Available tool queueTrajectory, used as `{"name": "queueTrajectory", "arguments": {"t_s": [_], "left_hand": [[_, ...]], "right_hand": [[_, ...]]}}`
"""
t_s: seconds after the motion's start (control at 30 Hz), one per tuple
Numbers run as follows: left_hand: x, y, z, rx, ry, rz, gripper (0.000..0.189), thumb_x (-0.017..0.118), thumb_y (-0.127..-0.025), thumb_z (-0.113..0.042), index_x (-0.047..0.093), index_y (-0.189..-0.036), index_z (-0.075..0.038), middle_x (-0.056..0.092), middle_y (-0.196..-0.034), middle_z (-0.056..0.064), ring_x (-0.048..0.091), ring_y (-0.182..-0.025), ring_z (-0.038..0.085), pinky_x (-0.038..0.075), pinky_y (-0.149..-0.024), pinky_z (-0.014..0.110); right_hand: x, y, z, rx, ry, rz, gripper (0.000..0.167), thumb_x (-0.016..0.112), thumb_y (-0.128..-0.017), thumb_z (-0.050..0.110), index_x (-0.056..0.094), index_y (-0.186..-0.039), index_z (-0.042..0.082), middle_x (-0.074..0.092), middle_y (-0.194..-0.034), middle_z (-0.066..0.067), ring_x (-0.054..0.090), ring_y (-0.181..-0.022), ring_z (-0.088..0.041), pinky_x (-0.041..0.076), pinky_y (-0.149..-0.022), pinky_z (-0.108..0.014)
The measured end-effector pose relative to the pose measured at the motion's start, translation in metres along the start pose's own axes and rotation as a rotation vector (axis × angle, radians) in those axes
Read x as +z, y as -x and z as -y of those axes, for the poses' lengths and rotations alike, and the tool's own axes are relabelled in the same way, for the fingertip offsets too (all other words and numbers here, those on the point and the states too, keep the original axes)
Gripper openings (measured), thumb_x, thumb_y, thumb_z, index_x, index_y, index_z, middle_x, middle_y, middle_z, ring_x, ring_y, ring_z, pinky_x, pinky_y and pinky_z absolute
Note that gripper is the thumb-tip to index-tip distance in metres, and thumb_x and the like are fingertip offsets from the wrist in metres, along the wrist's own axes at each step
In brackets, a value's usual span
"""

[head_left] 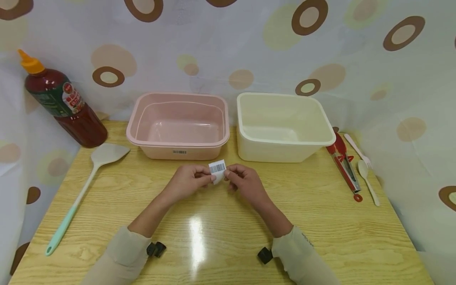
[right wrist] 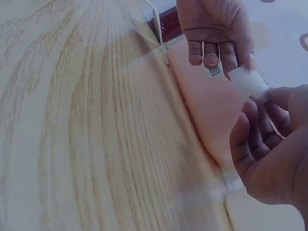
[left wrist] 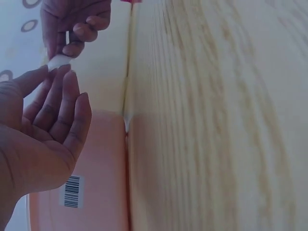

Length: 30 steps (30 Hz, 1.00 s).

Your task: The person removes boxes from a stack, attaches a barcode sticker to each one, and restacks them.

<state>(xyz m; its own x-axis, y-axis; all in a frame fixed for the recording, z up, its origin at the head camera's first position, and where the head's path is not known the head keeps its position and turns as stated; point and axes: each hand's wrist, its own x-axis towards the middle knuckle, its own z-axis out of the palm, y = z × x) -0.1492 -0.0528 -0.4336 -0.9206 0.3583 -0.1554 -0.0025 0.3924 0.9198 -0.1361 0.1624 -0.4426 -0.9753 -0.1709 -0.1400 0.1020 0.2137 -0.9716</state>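
Between the two hands is a small white barcode label (head_left: 217, 168), its printed bars facing up in the head view. My left hand (head_left: 186, 183) pinches its left edge between thumb and fingers. At the label's lower right, my right hand (head_left: 246, 183) pinches it in the same way. The right wrist view shows the label's plain white back (right wrist: 249, 83). Both hands are above the table, just in front of a pink basin (head_left: 178, 152), which carries a barcode sticker (left wrist: 71, 191) of its own on its front wall.
A cream bin (head_left: 274, 152) stands right of the basin. On the left are a sauce bottle (head_left: 67, 107) and a spatula (head_left: 83, 190) with a mint handle. Red tongs (head_left: 344, 164), a pink fork (head_left: 357, 149) and a pale spoon (head_left: 367, 178) lie on the right of the wooden table (head_left: 228, 245).
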Motion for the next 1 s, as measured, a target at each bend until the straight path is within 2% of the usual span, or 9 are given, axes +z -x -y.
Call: {"name": "queueTrajectory", "arguments": {"t_s": [0.1,0.23,0.37,0.47,0.53,0.6,0.73,0.87,1.0], "left_hand": [[0.002,-0.001,-0.001,-0.019,0.046,-0.008,0.022,0.073,-0.094,-0.018,0.076,-0.111,-0.003,0.078,-0.102,0.012,0.074,-0.087,0.022,0.061,-0.078,0.041],[0.005,-0.003,-0.003,-0.020,0.089,-0.053,0.023,0.071,-0.096,-0.018,0.075,-0.112,-0.003,0.078,-0.102,0.013,0.075,-0.088,0.030,0.061,-0.076,0.042],[0.007,-0.004,-0.004,-0.014,0.110,-0.098,0.020,0.070,-0.096,-0.018,0.076,-0.109,-0.003,0.078,-0.098,0.013,0.074,-0.087,0.034,0.061,-0.075,0.044],[0.008,-0.004,-0.004,-0.016,0.110,-0.110,0.019,0.070,-0.096,-0.018,0.076,-0.107,-0.004,0.078,-0.094,0.012,0.073,-0.086,0.035,0.061,-0.074,0.045],[0.009,-0.004,-0.005,-0.020,0.113,-0.108,0.018,0.071,-0.096,-0.018,0.076,-0.106,-0.004,0.078,-0.093,0.012,0.073,-0.086,0.035,0.061,-0.074,0.046],[0.009,-0.004,-0.005,-0.019,0.118,-0.098,0.018,0.071,-0.096,-0.018,0.076,-0.105,-0.003,0.078,-0.093,0.012,0.074,-0.086,0.034,0.061,-0.074,0.045],[0.011,-0.004,-0.005,-0.016,0.128,-0.083,0.018,0.071,-0.096,-0.018,0.076,-0.104,-0.003,0.078,-0.093,0.012,0.074,-0.085,0.029,0.062,-0.077,0.044],[0.012,-0.004,-0.007,-0.005,0.135,-0.076,0.018,0.071,-0.095,-0.016,0.076,-0.106,-0.002,0.078,-0.097,0.014,0.074,-0.086,0.029,0.062,-0.078,0.045],[0.012,-0.003,-0.009,0.012,0.133,-0.081,0.018,0.071,-0.095,-0.015,0.076,-0.108,-0.003,0.078,-0.097,0.014,0.073,-0.086,0.034,0.061,-0.073,0.043]], "right_hand": [[-0.001,-0.001,0.001,0.006,-0.039,-0.039,0.023,0.062,-0.102,0.020,0.069,-0.107,-0.001,0.067,-0.098,-0.021,0.057,-0.066,-0.014,0.053,-0.064,-0.024],[-0.002,-0.001,0.000,0.011,-0.062,-0.060,0.022,0.062,-0.102,0.018,0.069,-0.105,-0.002,0.066,-0.096,-0.020,0.056,-0.065,-0.012,0.051,-0.063,-0.023],[-0.002,-0.001,-0.002,0.000,-0.036,-0.077,0.021,0.064,-0.100,0.018,0.069,-0.108,-0.001,0.066,-0.096,-0.018,0.056,-0.065,-0.015,0.051,-0.062,-0.023],[-0.001,-0.001,-0.003,-0.063,0.021,-0.101,0.026,0.066,-0.099,0.018,0.065,-0.124,0.009,0.067,-0.104,-0.014,0.063,-0.070,-0.026,0.055,-0.062,-0.028],[0.000,-0.001,-0.003,-0.139,0.076,-0.113,0.038,0.068,-0.097,0.015,0.060,-0.135,0.016,0.066,-0.113,-0.012,0.068,-0.077,-0.032,0.058,-0.064,-0.034],[0.000,0.000,-0.003,-0.221,0.142,-0.121,0.045,0.069,-0.096,0.012,0.057,-0.139,0.019,0.067,-0.121,-0.012,0.072,-0.082,-0.034,0.060,-0.065,-0.035],[0.002,0.001,-0.002,-0.333,0.254,-0.143,0.034,0.070,-0.095,0.011,0.067,-0.129,0.016,0.070,-0.122,-0.012,0.074,-0.084,-0.026,0.059,-0.064,-0.026],[0.003,0.002,-0.003,-0.348,0.288,-0.172,0.025,0.071,-0.095,0.013,0.073,-0.120,0.015,0.073,-0.116,-0.010,0.073,-0.080,-0.022,0.056,-0.062,-0.021],[0.003,0.002,-0.003,-0.344,0.262,-0.171,0.024,0.071,-0.095,0.014,0.073,-0.119,0.014,0.074,-0.114,-0.010,0.073,-0.076,-0.026,0.053,-0.056,-0.021]]}}
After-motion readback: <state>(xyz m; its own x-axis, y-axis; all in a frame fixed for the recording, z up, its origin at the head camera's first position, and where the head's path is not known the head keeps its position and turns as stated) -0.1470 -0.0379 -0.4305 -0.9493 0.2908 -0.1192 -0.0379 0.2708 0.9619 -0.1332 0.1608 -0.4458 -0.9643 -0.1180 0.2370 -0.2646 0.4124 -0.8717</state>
